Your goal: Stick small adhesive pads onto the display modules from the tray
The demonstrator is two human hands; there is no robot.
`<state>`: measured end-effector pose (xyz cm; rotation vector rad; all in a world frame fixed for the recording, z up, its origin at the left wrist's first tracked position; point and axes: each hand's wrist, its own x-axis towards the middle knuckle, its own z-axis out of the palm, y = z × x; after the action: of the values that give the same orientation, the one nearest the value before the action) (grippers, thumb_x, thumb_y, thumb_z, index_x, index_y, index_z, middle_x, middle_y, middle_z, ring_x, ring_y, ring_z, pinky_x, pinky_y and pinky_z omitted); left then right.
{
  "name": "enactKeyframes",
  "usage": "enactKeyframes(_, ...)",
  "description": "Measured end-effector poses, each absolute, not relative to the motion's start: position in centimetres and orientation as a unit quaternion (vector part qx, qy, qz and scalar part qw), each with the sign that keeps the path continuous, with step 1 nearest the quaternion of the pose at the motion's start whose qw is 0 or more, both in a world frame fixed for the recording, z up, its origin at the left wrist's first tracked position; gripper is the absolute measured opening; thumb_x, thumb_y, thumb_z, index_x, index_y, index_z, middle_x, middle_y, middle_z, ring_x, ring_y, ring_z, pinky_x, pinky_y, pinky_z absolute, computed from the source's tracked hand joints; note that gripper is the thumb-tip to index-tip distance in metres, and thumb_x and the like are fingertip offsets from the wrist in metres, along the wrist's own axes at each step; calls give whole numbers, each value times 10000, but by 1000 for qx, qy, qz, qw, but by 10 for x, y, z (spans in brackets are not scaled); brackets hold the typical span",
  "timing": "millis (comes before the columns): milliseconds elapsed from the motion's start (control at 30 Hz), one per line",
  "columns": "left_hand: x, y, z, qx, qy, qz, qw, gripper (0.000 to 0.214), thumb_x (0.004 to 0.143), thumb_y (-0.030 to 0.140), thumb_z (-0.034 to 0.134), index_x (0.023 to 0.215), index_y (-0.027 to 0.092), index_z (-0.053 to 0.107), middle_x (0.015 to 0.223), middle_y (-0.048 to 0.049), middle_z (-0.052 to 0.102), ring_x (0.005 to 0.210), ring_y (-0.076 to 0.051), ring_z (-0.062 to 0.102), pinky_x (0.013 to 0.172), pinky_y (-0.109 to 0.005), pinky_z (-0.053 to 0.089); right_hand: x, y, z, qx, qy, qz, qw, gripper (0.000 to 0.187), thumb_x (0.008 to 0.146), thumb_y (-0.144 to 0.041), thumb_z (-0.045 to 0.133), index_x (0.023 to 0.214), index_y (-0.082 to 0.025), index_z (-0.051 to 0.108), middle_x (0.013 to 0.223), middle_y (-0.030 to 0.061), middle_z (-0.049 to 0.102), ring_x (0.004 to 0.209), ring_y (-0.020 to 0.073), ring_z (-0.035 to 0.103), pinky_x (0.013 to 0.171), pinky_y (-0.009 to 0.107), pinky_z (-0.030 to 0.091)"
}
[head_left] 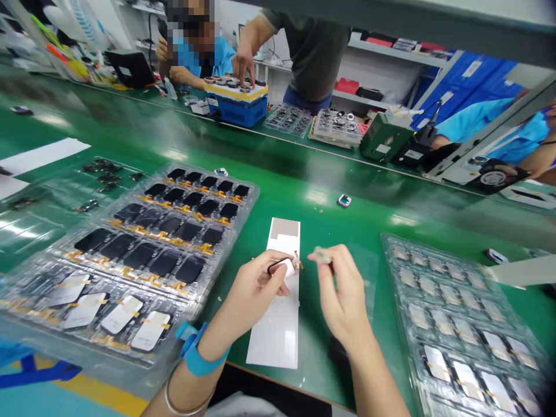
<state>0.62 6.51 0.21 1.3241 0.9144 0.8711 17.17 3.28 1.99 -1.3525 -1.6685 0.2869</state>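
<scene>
My left hand (247, 292), a blue wrist strap below it, grips a small display screen (284, 267) with a white back, a dark edge and a thin flex cable (299, 259) sticking out to the right. Just to the right, my right hand (343, 289) pinches a small beige-grey piece (322, 255), blurred, perhaps cloth or foam. The two hands are apart. Under my left hand lies a long white strip (273, 333) with a grey-beige patch at its far end. A clear tray (243, 214) to the left carries rows of screens, mostly dark side up, the nearest white side up.
Another clear tray (393, 289) on the right holds white-backed screens. A small watch-like part (344, 200) lies ahead on the green bench (295, 194). Across the divider, people handle parts around a blue box (243, 113). A clear sheet with small dark parts (104, 174) lies far left.
</scene>
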Motion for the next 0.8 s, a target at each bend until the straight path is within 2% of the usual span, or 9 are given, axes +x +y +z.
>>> enactKeyframes(133, 5, 60, 3, 573, 361, 391, 623, 77, 986, 267, 477, 943, 205, 497, 788, 20, 615, 625, -112, 606, 605, -223, 494, 167, 28, 9, -526, -741, 73, 411, 134, 910, -122, 519, 993, -196, 593, 878, 36, 591, 781, 166, 567, 677, 292, 457)
enactKeyframes(267, 3, 55, 7, 616, 358, 374, 594, 112, 1023, 299, 421, 985, 216, 486, 831, 7, 594, 721, -134, 577, 651, -238, 455, 165, 26, 5, -512, -779, -37, 360, 122, 951, -137, 510, 1008, -173, 612, 778, 29, 587, 674, 162, 515, 602, 298, 387)
enactKeyframes(367, 2, 54, 7, 643, 370, 358, 567, 131, 1024, 317, 431, 1002, 210, 503, 848, -5, 592, 712, -141, 558, 620, -244, 423, 163, 26, 6, -510, -783, -85, 346, 119, 973, -154, 514, 998, -162, 630, 725, 19, 577, 632, 154, 492, 576, 300, 349)
enactKeyframes(600, 2, 57, 2, 677, 382, 364, 514, 128, 1025, 292, 461, 1001, 212, 558, 844, 5, 609, 736, -139, 564, 655, -242, 410, 162, 25, 3, -517, -776, -131, 336, 142, 973, -133, 505, 1001, -136, 644, 677, 15, 544, 609, 162, 450, 564, 307, 329)
enactKeyframes(800, 1, 56, 2, 713, 393, 347, 466, 131, 1017, 246, 451, 998, 197, 571, 852, 0, 627, 721, -138, 577, 668, -251, 417, 161, 24, 1, -522, -783, -126, 314, 208, 960, -79, 468, 1042, -111, 656, 681, 22, 525, 615, 168, 436, 567, 312, 308)
